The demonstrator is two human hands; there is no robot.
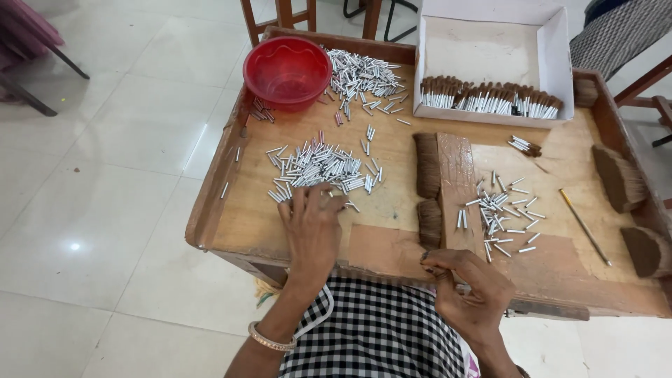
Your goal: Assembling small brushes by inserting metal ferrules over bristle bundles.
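Observation:
My left hand [313, 222] lies palm down on the wooden work tray [392, 238], its fingertips touching the near edge of a pile of small silver metal tubes [318, 168]. My right hand [470, 287] is curled at the tray's front edge, its fingers pinched on a small tuft of brown bristles; the tuft itself is mostly hidden by the fingers. Two bundles of brown bristles [427, 168] lie beside a wooden block [456, 185] in the middle. A second scatter of silver tubes [500, 213] sits to the right of the block.
A red plastic bowl [288, 70] stands at the far left corner, with more silver tubes [362, 78] next to it. A white cardboard box [560, 56] holds a row of finished brush heads [490, 99]. A thin stick [585, 225] and brown bristle fans [619, 178] lie right.

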